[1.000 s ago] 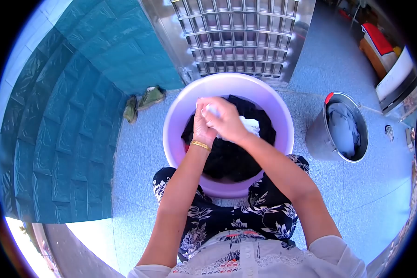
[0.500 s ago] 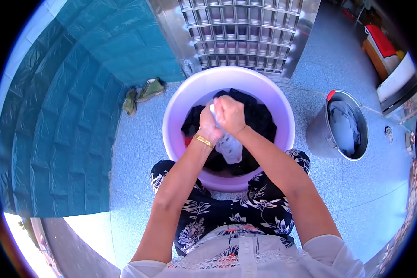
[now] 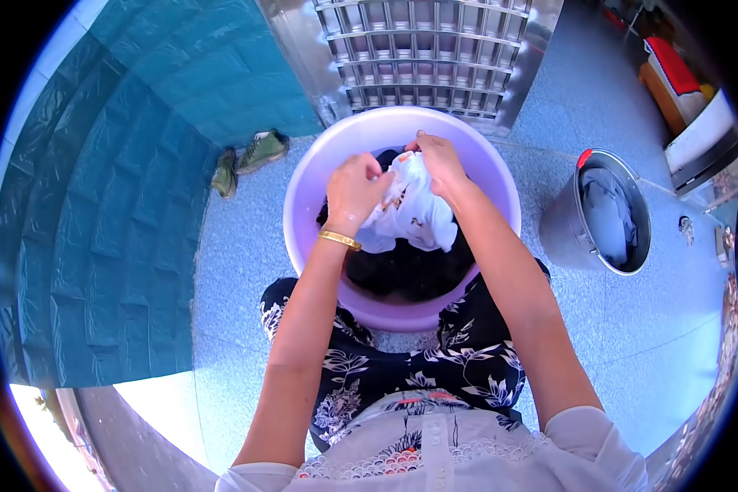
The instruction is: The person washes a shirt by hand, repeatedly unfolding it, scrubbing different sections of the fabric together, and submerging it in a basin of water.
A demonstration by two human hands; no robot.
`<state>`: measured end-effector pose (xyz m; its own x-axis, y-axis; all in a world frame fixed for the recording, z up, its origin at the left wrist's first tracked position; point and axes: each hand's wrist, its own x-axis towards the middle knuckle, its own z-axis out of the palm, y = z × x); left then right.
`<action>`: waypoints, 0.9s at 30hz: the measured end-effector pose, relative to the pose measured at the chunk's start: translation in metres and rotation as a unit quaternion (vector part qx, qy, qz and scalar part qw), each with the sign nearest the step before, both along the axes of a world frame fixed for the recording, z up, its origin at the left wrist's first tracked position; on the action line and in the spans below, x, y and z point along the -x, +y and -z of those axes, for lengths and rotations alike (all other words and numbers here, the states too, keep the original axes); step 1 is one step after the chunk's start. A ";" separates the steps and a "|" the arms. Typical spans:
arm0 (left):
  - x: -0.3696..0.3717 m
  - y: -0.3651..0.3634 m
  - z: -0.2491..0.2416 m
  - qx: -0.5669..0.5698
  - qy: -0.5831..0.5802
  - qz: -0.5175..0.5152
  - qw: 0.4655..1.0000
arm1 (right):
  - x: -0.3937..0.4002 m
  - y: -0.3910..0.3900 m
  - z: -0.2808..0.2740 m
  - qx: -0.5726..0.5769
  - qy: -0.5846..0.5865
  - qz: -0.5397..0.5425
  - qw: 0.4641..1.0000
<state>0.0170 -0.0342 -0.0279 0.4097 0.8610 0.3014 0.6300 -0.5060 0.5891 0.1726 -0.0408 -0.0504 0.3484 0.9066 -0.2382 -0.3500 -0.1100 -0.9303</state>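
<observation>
both hands grip a white cloth (image 3: 410,209) above the purple basin (image 3: 303,205): left hand (image 3: 354,193) and right hand (image 3: 439,161) fingers closed on its edges, stretching it flat. held over dark laundry (image 3: 406,271) so drips fall back in. metal bucket (image 3: 586,217) sits near on the right.

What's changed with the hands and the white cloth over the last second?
Both hands, left hand and right hand, have parted and spread the white cloth open; before, it was bunched between them. The purple basin, dark laundry and metal bucket kept their places.
</observation>
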 end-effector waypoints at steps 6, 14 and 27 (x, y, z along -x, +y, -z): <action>-0.012 -0.012 0.042 0.150 0.120 0.139 0.972 | 0.008 -0.001 -0.002 0.008 0.181 -0.011 0.983; -0.018 0.003 0.016 0.483 -0.483 0.020 0.729 | -0.010 -0.009 -0.023 -0.030 -0.028 -0.020 0.999; 0.008 0.024 0.010 0.458 -0.639 0.045 0.617 | -0.014 -0.021 -0.042 -0.086 -0.094 -0.103 0.986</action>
<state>0.0090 -0.0098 -0.0383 0.4012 0.9004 -0.1684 -0.6501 0.4094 0.6401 0.1867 -0.0614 -0.0083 0.1759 0.9841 -0.0241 -0.1553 0.0036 -0.9879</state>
